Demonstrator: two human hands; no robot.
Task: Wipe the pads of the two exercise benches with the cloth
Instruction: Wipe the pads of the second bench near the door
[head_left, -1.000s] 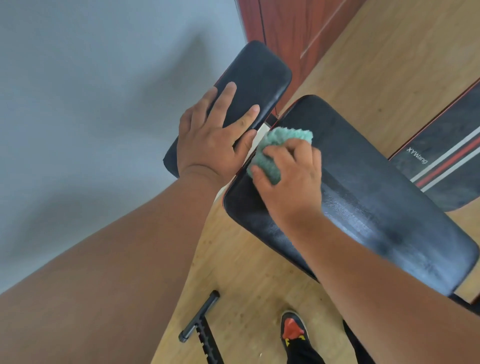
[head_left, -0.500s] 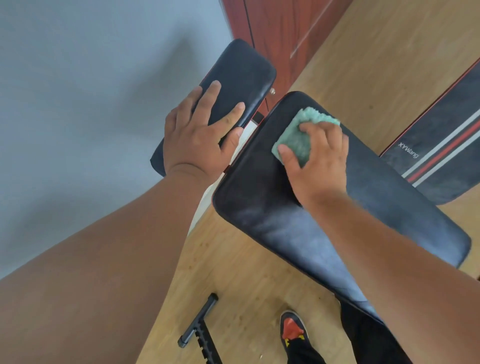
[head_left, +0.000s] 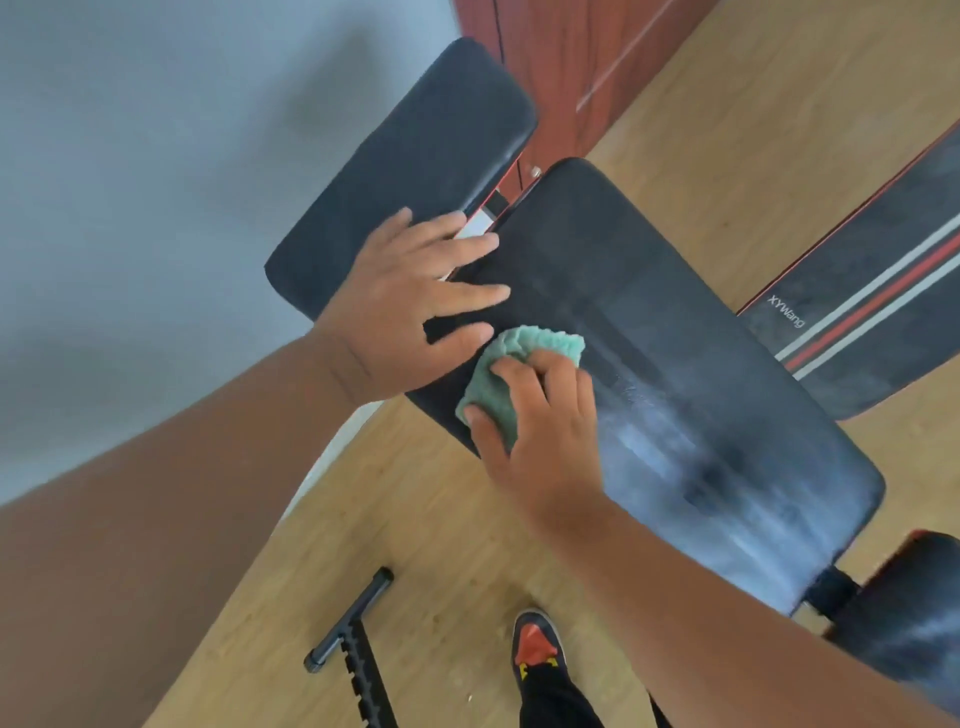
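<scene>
down low, a shoe (head_left: 537, 644) stands on the wood floor (head_left: 441, 519), next to a black bar (head_left: 350, 618). above it, the right hand (head_left: 540, 421) curls its fingers round a green cloth (head_left: 511, 371) and pushes it down on the long black pad (head_left: 675, 395), near the pad's left edge. the pad looks streaky beside the cloth. just past that, the left hand (head_left: 410, 312) lies flat with its fingers spread, on the long pad's far corner and over the gap to the small pad (head_left: 410, 176). farther off to the right is a second bench's pad (head_left: 878, 306) with red and white stripes.
</scene>
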